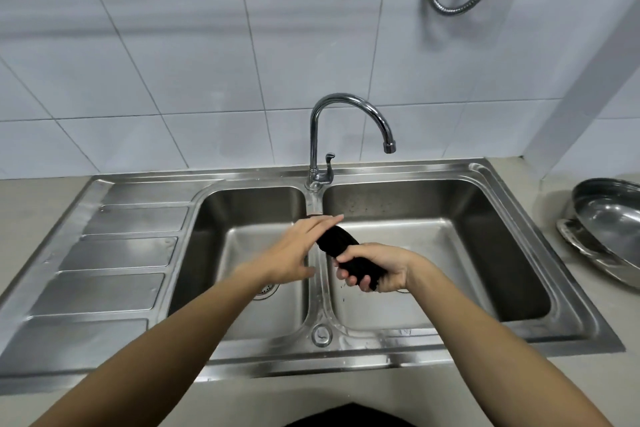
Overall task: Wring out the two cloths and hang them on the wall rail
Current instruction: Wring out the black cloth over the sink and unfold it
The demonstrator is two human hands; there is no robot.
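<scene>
Over the sink's [512, 334] middle divider, both forearms reached forward from the bottom of the view.

Right hand [375, 269]: fingers curled tightly round the lower end of a black cloth [349, 253], palm side turned left, held above the right basin [433, 253]. The cloth was twisted into a thick roll, its upper end slanting up and left toward the divider.

Left hand [294, 250]: fingers straight and close together, pointing right, palm down, lying over or against the upper end of the cloth; actual contact could not be told. The thumb hung below, apart from the fingers.

Left basin [242, 218]: a round drain strainer [266, 289] partly hidden by the left wrist; no other contents visible.

Right basin: wet steel floor, a few water drops falling beneath the right hand.

Tap [346, 121]: curved chrome spout at the back, mouth over the right basin.

Tabletop [616, 329], right of the sink: a steel bowl [609, 222] tilted on its side, resting on a second steel dish.

Only one cloth was in view.
</scene>
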